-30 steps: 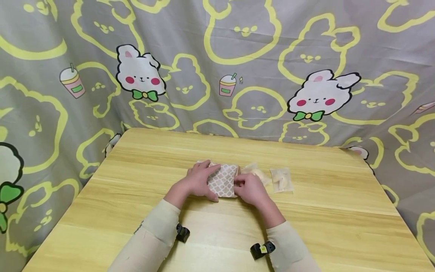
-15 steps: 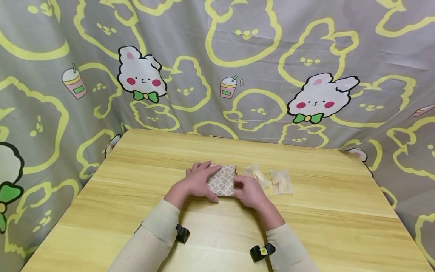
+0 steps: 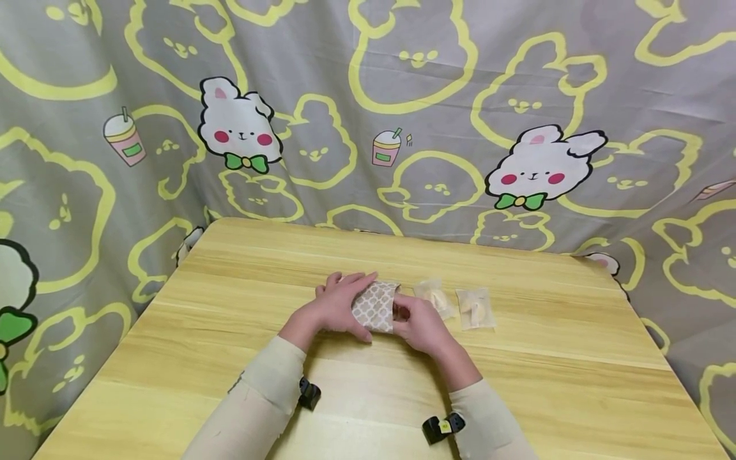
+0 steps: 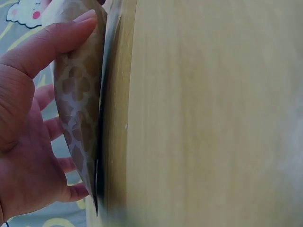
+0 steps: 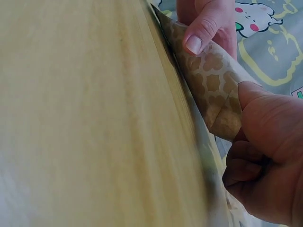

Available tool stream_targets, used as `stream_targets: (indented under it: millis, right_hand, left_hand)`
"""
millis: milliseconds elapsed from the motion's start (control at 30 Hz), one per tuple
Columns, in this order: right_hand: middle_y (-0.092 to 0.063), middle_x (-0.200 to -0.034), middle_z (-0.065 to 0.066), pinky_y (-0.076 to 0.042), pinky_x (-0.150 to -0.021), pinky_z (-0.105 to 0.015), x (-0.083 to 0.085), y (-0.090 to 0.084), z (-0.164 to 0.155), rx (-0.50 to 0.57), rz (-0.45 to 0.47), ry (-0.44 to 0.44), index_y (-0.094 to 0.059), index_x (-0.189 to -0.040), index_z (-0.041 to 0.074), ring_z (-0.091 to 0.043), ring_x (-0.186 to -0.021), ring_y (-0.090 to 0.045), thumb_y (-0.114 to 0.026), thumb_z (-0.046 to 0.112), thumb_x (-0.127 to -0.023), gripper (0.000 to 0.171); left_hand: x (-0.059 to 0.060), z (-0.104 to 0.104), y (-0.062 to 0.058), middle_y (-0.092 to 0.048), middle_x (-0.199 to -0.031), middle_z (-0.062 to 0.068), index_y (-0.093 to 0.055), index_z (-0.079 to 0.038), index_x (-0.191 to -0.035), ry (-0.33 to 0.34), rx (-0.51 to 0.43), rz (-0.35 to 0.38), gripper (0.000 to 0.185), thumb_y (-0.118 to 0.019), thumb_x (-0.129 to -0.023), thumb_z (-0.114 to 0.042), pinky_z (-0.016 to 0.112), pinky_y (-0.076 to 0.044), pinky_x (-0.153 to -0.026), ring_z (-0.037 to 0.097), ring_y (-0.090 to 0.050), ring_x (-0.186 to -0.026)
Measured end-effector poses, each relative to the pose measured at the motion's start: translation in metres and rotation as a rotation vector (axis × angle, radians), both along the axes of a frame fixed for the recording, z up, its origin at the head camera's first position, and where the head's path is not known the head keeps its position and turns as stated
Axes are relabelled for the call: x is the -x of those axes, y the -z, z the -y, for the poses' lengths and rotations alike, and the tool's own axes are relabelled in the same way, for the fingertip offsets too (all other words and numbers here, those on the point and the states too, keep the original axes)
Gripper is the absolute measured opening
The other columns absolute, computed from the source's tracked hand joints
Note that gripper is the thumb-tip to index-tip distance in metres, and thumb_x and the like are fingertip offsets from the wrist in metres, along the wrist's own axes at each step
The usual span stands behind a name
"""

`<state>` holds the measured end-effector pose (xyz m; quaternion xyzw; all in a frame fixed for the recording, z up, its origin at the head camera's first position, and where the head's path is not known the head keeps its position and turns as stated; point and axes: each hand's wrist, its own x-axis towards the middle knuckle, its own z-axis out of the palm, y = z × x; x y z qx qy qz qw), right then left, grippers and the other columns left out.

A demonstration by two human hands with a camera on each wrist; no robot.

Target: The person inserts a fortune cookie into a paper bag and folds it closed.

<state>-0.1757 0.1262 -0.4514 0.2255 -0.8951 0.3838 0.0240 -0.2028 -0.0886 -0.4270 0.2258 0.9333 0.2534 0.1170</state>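
Note:
A small paper bag (image 3: 374,308) with a tan and white lattice pattern lies on the wooden table, its mouth facing right. My left hand (image 3: 335,306) grips it across the closed end, thumb on the near side and fingers spread along the far side, as the left wrist view also shows (image 4: 28,118). At the mouth, my right hand (image 3: 422,321) holds the paper edge. In the right wrist view, the tip of one digit of that hand (image 5: 272,142) disappears behind the paper while the other fingers curl below. What lies inside the bag is hidden.
Just right of the right hand lie two clear packets, each with a pale, curved piece inside: the nearer-left packet (image 3: 435,298) and the right packet (image 3: 476,308). Behind the wooden table (image 3: 259,255) hangs a grey rabbit-print curtain (image 3: 322,64).
The bag's right end has bulged and its mouth has widened around my right fingers. My left hand stays on the closed end, its fingers shifting slightly. Both packets stay on the table.

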Motion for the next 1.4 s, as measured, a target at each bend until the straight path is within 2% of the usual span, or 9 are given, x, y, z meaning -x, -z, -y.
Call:
stream_targets:
  millis: [200, 267, 400, 500, 600, 867, 1133, 1233, 1400]
  right_hand:
    - [-0.057, -0.074, 0.001, -0.042, -0.059, -0.029, -0.001, -0.001, 0.0, -0.047, 0.008, 0.018, -0.066, -0.097, 0.021, -0.014, -0.066, -0.05, -0.074, 0.014, -0.077, 0.022]
    - [-0.063, -0.081, 0.002, -0.045, -0.064, -0.03, -0.002, -0.002, -0.001, -0.078, -0.003, 0.039, -0.069, -0.1, 0.022, -0.012, -0.072, -0.055, -0.073, 0.018, -0.079, 0.022]
    - [-0.068, -0.098, 0.002, -0.047, -0.073, -0.033, -0.005, -0.006, -0.002, -0.145, -0.022, 0.092, -0.068, -0.119, 0.024, -0.012, -0.084, -0.06, -0.07, 0.028, -0.084, 0.035]
    - [-0.064, -0.076, 0.0, -0.045, -0.06, -0.033, -0.008, -0.008, -0.005, -0.185, 0.001, 0.142, -0.063, -0.126, 0.025, -0.012, -0.067, -0.056, -0.067, 0.033, -0.085, 0.042]
    - [-0.046, -0.057, 0.001, -0.035, -0.049, -0.033, -0.009, -0.009, -0.008, -0.192, 0.039, 0.192, -0.06, -0.129, 0.025, -0.014, -0.051, -0.042, -0.067, 0.036, -0.085, 0.046]
    - [-0.038, -0.05, 0.003, -0.03, -0.047, -0.032, -0.012, -0.011, -0.017, -0.145, 0.089, 0.245, -0.061, -0.128, 0.023, -0.012, -0.044, -0.033, -0.064, 0.042, -0.087, 0.045]
    - [-0.031, -0.057, 0.003, -0.029, -0.045, -0.028, -0.009, -0.023, -0.047, -0.001, 0.059, 0.163, -0.06, -0.128, 0.02, -0.012, -0.049, -0.028, -0.078, 0.036, -0.076, 0.057]
    - [-0.029, -0.061, 0.003, -0.028, -0.047, -0.028, -0.005, -0.03, -0.066, -0.024, 0.076, 0.176, -0.059, -0.129, 0.019, -0.013, -0.052, -0.028, -0.082, 0.035, -0.071, 0.064]
    - [-0.035, -0.065, 0.0, -0.029, -0.05, -0.031, 0.001, -0.037, -0.091, -0.154, 0.149, 0.244, -0.057, -0.129, 0.015, -0.016, -0.055, -0.031, -0.083, 0.041, -0.067, 0.072]
  left_hand:
    - [0.0, -0.001, 0.0, -0.033, -0.145, 0.002, -0.026, -0.035, -0.149, -0.013, 0.02, -0.009, 0.12, -0.088, -0.047, -0.051, 0.055, -0.02, -0.093, 0.034, -0.017, -0.13]
    - [0.0, -0.001, -0.001, -0.034, -0.144, 0.003, -0.029, -0.034, -0.148, -0.017, 0.029, -0.016, 0.117, -0.087, -0.048, -0.051, 0.055, -0.022, -0.092, 0.033, -0.018, -0.129]
    - [0.0, -0.001, -0.001, -0.034, -0.143, 0.003, -0.031, -0.034, -0.147, -0.029, 0.043, -0.025, 0.115, -0.086, -0.049, -0.053, 0.054, -0.022, -0.091, 0.032, -0.019, -0.128]
    - [0.0, 0.0, 0.0, -0.035, -0.141, 0.002, -0.031, -0.034, -0.147, -0.034, 0.04, -0.029, 0.114, -0.086, -0.049, -0.054, 0.054, -0.022, -0.091, 0.032, -0.02, -0.127]
    - [0.0, 0.001, 0.001, -0.036, -0.14, 0.002, -0.032, -0.034, -0.147, -0.041, 0.031, -0.033, 0.113, -0.086, -0.049, -0.053, 0.055, -0.021, -0.092, 0.032, -0.02, -0.127]
    - [0.002, 0.002, 0.003, -0.037, -0.138, 0.0, -0.034, -0.035, -0.146, -0.063, 0.027, -0.047, 0.112, -0.085, -0.049, -0.054, 0.056, -0.022, -0.091, 0.031, -0.021, -0.127]
    - [0.001, 0.002, 0.002, -0.035, -0.14, 0.001, -0.032, -0.035, -0.147, -0.055, 0.006, -0.038, 0.112, -0.087, -0.05, -0.053, 0.055, -0.02, -0.092, 0.031, -0.021, -0.127]
    - [0.001, 0.002, 0.002, -0.035, -0.141, 0.001, -0.032, -0.036, -0.147, -0.058, 0.009, -0.038, 0.112, -0.086, -0.05, -0.053, 0.054, -0.021, -0.092, 0.03, -0.021, -0.127]
    - [0.001, 0.002, 0.001, -0.034, -0.142, 0.001, -0.032, -0.036, -0.147, -0.063, 0.015, -0.026, 0.113, -0.087, -0.049, -0.053, 0.053, -0.021, -0.092, 0.03, -0.021, -0.127]
